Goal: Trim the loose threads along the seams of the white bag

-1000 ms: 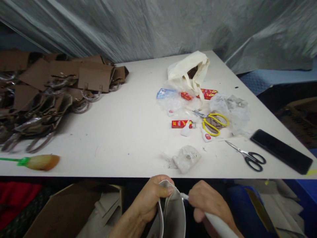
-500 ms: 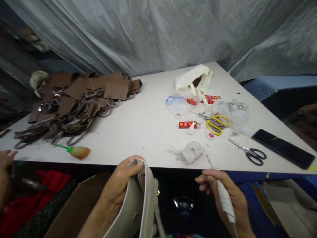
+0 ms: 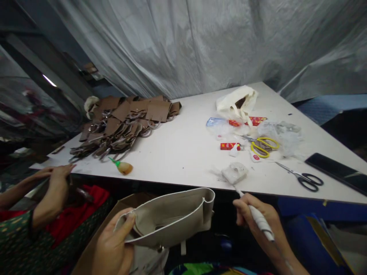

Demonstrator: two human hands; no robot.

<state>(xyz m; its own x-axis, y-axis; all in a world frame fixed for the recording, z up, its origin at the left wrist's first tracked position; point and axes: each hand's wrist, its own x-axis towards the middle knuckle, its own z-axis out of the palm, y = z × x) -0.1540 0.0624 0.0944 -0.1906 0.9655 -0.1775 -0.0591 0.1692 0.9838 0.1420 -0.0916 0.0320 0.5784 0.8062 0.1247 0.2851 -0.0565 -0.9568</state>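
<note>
Pile of leather pieces (image 3: 126, 120) far left on the table (image 3: 183, 152), scissors (image 3: 302, 175) right, phone (image 3: 335, 172) beyond them.

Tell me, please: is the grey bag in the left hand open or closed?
Open. The grey bag lies sideways in the left hand, its mouth gaping so the inside shows.

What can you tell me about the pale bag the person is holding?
The pale grey-white leather-look bag lies on its side below the table edge, its open mouth showing a lighter lining. Its rim has a neat stitched edge. The left hand pinches one end, thumb inside the opening. The right hand, holding a white pen-like tool, stays apart from it.
</note>
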